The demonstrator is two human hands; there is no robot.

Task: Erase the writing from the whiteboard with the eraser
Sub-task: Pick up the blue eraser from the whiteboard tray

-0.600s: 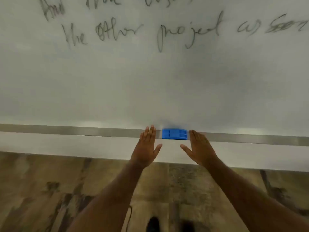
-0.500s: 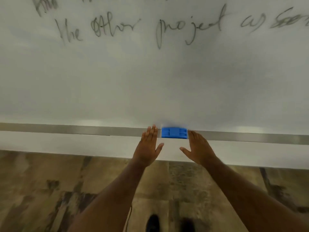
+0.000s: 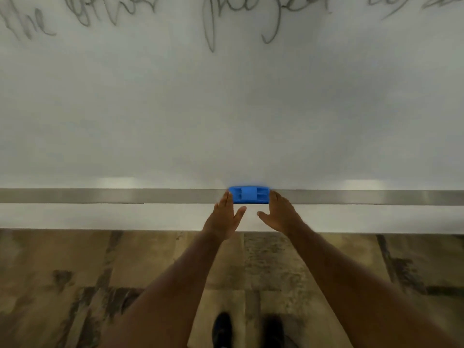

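Both hands are closing in: the left hand (image 3: 223, 217) and right hand (image 3: 281, 216), open and flat, are now touching the ends of the eraser (image 3: 249, 195) on the ledge (image 3: 100, 196). Pickup's probably next; the writing (image 3: 266, 18) is sitting untouched up top.

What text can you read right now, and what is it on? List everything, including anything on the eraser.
"the" on the whiteboard, top left, handwritten.
"other", next to it, cut off by the frame's top edge; a likely reading only.
"project", top centre, cut off too; likely reading.
Two more scrawls at top right: too cropped and blurred to read.
Blue eraser on the metal tray: no label visible.
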